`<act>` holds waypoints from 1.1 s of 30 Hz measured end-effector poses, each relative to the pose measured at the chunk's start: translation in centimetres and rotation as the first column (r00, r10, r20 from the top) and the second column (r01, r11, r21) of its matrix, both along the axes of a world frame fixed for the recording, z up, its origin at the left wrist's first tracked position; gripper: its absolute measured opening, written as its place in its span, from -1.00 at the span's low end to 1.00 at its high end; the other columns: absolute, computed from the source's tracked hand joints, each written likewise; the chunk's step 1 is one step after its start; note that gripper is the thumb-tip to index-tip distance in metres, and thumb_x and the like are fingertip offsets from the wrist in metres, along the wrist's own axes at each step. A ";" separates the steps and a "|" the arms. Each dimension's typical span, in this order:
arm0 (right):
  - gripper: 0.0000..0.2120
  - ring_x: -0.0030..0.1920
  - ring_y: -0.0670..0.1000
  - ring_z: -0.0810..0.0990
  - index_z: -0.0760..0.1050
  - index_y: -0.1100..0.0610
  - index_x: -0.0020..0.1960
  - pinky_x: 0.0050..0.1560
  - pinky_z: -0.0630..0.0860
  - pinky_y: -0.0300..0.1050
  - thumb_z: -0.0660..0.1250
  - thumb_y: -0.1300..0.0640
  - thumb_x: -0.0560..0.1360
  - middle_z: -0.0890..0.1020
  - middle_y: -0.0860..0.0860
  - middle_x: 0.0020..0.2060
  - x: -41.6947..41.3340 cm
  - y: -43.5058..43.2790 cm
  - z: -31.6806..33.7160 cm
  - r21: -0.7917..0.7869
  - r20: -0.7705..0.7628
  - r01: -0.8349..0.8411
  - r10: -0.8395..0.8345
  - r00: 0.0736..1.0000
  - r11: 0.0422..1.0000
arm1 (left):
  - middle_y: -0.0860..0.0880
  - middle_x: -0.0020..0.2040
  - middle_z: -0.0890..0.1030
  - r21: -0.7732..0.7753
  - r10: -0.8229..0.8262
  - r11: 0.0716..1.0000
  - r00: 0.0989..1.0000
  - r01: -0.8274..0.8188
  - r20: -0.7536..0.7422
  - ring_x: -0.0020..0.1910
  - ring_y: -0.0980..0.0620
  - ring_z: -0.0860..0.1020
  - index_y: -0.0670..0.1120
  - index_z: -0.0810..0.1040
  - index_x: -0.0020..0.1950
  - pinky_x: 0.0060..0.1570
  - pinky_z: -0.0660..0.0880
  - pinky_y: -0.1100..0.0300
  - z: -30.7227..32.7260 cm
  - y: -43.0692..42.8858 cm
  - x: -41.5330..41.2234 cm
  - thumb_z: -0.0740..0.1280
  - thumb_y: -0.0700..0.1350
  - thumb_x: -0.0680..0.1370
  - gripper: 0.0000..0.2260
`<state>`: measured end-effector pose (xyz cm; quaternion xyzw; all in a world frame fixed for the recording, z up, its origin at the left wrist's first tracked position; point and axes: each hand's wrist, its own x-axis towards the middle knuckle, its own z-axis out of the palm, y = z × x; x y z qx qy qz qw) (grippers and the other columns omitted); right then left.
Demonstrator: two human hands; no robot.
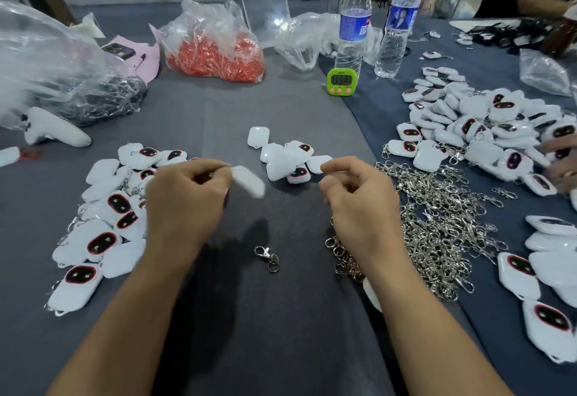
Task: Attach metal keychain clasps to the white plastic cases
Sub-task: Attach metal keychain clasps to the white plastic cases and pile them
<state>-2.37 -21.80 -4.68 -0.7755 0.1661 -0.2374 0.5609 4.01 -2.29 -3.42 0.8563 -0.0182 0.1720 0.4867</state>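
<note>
My left hand (187, 198) pinches a white plastic case (249, 181), which hangs blurred above the grey cloth. My right hand (359, 205) hovers beside it with its fingers curled, thumb and forefinger close together, and nothing shows between them. A single metal clasp (267, 256) lies on the cloth between my forearms. A heap of metal clasps (437, 223) spreads out to the right of my right hand. Loose white cases (287, 158) are piled just beyond my hands. White cases with clasps (103, 233) lie at the left.
A large pile of cases (484, 133) fills the right side, where another person's hand (562, 158) reaches in. Behind stand a green timer (342, 81), two water bottles (354, 20), a bag of orange parts (215, 52) and a clear bag (78, 83). A white controller (53, 130) lies at the left.
</note>
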 end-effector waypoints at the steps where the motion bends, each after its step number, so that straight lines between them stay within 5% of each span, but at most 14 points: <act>1: -0.82 -0.38 -0.15 0.54 0.62 -0.11 -0.11 -0.29 0.46 -0.24 0.36 0.17 0.50 0.65 -0.19 -0.36 0.0 0.0 -0.1 -0.062 -0.003 0.007 -0.007 1.000 0.998 | 0.12 -0.31 0.67 0.153 0.086 0.984 0.996 -0.091 0.038 -0.19 -0.03 0.64 0.09 0.73 -0.14 -0.09 0.54 0.11 0.0 1.2 0.5 0.33 0.05 0.40 -0.81; 4: -0.76 -0.20 -0.22 0.59 0.63 -0.10 -0.06 -0.15 0.46 -0.38 0.34 0.25 0.52 0.68 -0.23 -0.24 -0.2 0.3 0.0 -0.190 -0.048 -0.005 -0.004 0.999 0.982 | -0.07 -0.31 0.66 0.412 0.268 0.871 0.962 -0.267 0.057 -0.16 -0.23 0.55 0.00 0.70 -0.19 0.02 0.47 -0.04 -0.1 3.5 1.5 0.23 0.03 0.41 -0.75; 7: -0.72 -0.02 -0.15 0.60 0.64 -0.10 0.07 0.08 0.47 -0.25 0.35 0.24 0.52 0.68 -0.17 -0.04 -0.2 0.7 0.2 -0.266 -0.096 -0.050 0.025 0.995 0.963 | -0.12 -0.17 0.68 0.399 0.399 0.832 0.915 -0.387 0.054 -0.07 -0.29 0.54 0.01 0.71 -0.08 0.11 0.44 -0.10 -0.2 3.6 1.6 0.30 -0.07 0.42 -0.79; 11: -0.62 0.05 0.05 0.55 0.64 -0.07 0.17 -0.03 0.27 -0.32 0.35 0.31 0.48 0.54 -0.31 -0.10 0.3 0.8 0.5 -0.408 -0.071 -0.089 0.065 0.995 0.909 | -0.19 0.12 0.61 0.436 0.226 0.847 0.948 -0.306 0.225 0.10 -0.30 0.49 -0.08 0.70 0.14 0.16 0.35 -0.09 -0.7 1.6 0.9 0.40 -0.21 0.40 -0.68; 14: -0.52 0.19 0.02 0.45 0.57 0.02 0.30 0.00 0.20 -0.34 0.29 0.37 0.45 0.59 -0.10 0.08 1.5 1.0 0.6 -0.483 -0.146 -0.158 0.099 0.984 0.861 | -0.12 0.27 0.57 0.571 0.013 0.809 0.977 -0.136 0.213 0.28 -0.17 0.45 -0.06 0.67 0.21 0.34 0.25 -0.03 -1.8 -0.1 0.7 0.39 -0.12 0.48 -0.70; 19: -0.40 0.41 0.16 0.30 0.37 0.11 0.47 0.37 0.32 0.04 0.25 0.33 0.44 0.40 0.08 0.42 4.2 2.2 0.9 -0.647 -0.362 -0.420 0.229 0.904 0.636 | -0.04 0.29 0.60 0.650 -0.045 0.759 0.995 -0.023 0.088 0.31 -0.11 0.47 0.01 0.67 0.22 0.42 0.24 -0.02 -3.0 1.3 1.5 0.32 -0.14 0.56 -0.73; 24: -0.65 0.19 0.12 0.42 0.50 0.07 0.19 0.14 0.25 -0.11 0.30 0.28 0.43 0.53 0.02 0.14 5.1 3.5 0.8 -0.803 -0.331 -0.365 0.157 0.930 0.471 | -0.08 0.30 0.61 0.642 0.000 0.766 0.997 -0.048 0.073 0.34 -0.13 0.47 -0.05 0.67 0.21 0.46 0.23 -0.06 -2.0 1.3 1.0 0.38 -0.18 0.47 -0.69; 26: -0.74 0.13 0.12 0.46 0.56 0.07 0.08 0.09 0.23 -0.12 0.31 0.29 0.44 0.59 0.03 0.03 4.8 3.7 0.8 -0.807 -0.267 -0.302 0.143 0.953 0.508 | -0.02 0.23 0.64 0.598 -0.054 0.801 0.991 -0.031 0.124 0.29 -0.09 0.50 -0.01 0.68 0.18 0.39 0.28 -0.01 -1.4 0.2 0.2 0.42 -0.11 0.45 -0.70; 28: -0.78 0.05 0.16 0.49 0.60 0.07 0.00 -0.03 0.25 -0.08 0.29 0.30 0.44 0.62 0.06 -0.06 4.1 3.5 0.6 -0.741 -0.206 -0.237 0.122 0.971 0.629 | 0.15 -0.06 0.68 0.526 -0.134 0.849 0.983 0.050 0.124 0.04 0.01 0.58 0.09 0.71 0.06 0.11 0.42 0.08 -0.7 -0.9 -1.0 0.38 -0.02 0.42 -0.75; 31: -0.78 -0.11 0.11 0.50 0.61 0.01 0.00 -0.17 0.31 -0.03 0.22 0.23 0.54 0.62 0.02 -0.16 2.1 2.8 0.2 -0.568 -0.054 -0.058 0.033 0.998 0.821 | 0.24 -0.29 0.66 0.274 -0.396 0.858 0.900 0.434 -0.184 -0.25 0.22 0.61 0.20 0.72 -0.11 -0.16 0.53 0.19 0.2 -0.9 -1.8 0.36 0.03 0.35 -0.81; 33: -0.84 -0.20 0.03 0.49 0.57 0.01 -0.01 -0.19 0.34 -0.04 0.23 0.17 0.61 0.62 -0.06 -0.24 0.7 2.6 0.0 -0.462 0.020 0.022 -0.015 1.000 0.886 | 0.22 -0.16 0.69 0.185 -0.572 0.719 0.722 0.670 -0.390 -0.18 0.21 0.64 0.22 0.72 -0.11 -0.08 0.58 0.10 0.6 0.1 -1.6 0.43 0.11 0.34 -0.84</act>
